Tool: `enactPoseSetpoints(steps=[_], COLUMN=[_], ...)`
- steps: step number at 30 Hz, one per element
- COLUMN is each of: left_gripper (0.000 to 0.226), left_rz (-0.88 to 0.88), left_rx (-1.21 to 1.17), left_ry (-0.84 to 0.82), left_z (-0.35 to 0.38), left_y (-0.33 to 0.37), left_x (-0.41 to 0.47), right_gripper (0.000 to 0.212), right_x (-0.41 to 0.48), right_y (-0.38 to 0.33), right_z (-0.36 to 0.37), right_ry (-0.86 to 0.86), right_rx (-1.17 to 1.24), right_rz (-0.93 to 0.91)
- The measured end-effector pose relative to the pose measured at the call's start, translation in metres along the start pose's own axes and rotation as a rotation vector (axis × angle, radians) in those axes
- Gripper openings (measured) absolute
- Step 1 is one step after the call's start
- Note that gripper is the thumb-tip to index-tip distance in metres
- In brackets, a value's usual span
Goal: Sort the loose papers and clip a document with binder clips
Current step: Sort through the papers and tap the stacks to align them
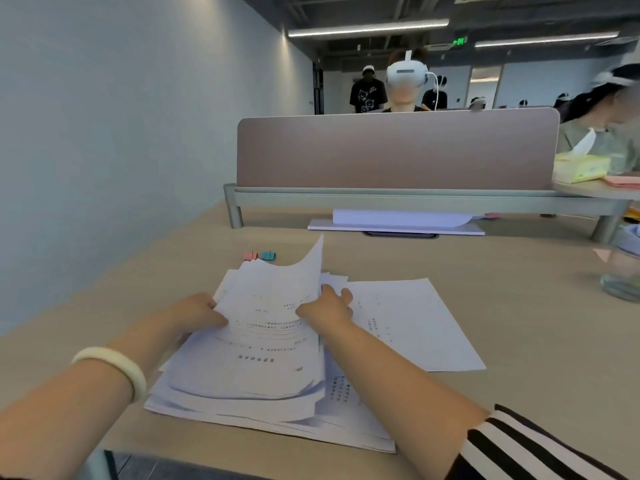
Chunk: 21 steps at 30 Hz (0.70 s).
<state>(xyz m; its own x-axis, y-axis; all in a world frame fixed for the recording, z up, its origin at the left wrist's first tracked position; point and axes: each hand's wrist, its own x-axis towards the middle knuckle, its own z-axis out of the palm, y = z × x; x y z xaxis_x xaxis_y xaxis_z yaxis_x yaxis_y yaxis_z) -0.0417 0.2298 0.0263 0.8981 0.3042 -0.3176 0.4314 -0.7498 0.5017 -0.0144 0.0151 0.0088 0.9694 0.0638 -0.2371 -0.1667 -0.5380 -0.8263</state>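
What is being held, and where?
The top sheaf of papers: left hand grips its left edge, right hand its right edge.

Pale tan worktop [519, 258]. Near the middle sits a messy paper stack [242, 393], with a single sheet [422, 327] lying flat right beside it on the right. Just past the stack, a pink binder clip [250, 255] and a teal binder clip [268, 255] sit side by side. Far back, a raised shelf [415, 197] stands on legs with a white pile [398, 220] under it. A glass jar [623, 271] is at the right edge.
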Motion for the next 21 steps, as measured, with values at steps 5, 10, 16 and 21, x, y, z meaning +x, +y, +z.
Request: enactPoseSetpoints(steps=[5,10,16,21], left_gripper=[0.017,0.013,0.078,0.096], left_rz=[0.008,0.063,0.108,0.184], left_rx=[-0.198,-0.281,-0.297,-0.717], left_ry=[0.004,0.037,0.118,0.095], left_z=[-0.002,0.001,0.001,0.005], left_y=[0.002,0.003,0.005,0.010], left_x=[-0.003,-0.014,-0.022,-0.036], right_gripper=[0.047,0.069,0.090,0.055], right_x=[0.005,0.000,-0.013,-0.025], right_y=[0.002,0.008,0.008,0.010], right_z=[-0.009,-0.010,-0.031,-0.070], right_ry=[-0.022,-0.105,-0.097,-0.148], right_rx=[0.170,0.186,0.222,0.513], right_rz=[0.010,-0.080,-0.206,-0.342])
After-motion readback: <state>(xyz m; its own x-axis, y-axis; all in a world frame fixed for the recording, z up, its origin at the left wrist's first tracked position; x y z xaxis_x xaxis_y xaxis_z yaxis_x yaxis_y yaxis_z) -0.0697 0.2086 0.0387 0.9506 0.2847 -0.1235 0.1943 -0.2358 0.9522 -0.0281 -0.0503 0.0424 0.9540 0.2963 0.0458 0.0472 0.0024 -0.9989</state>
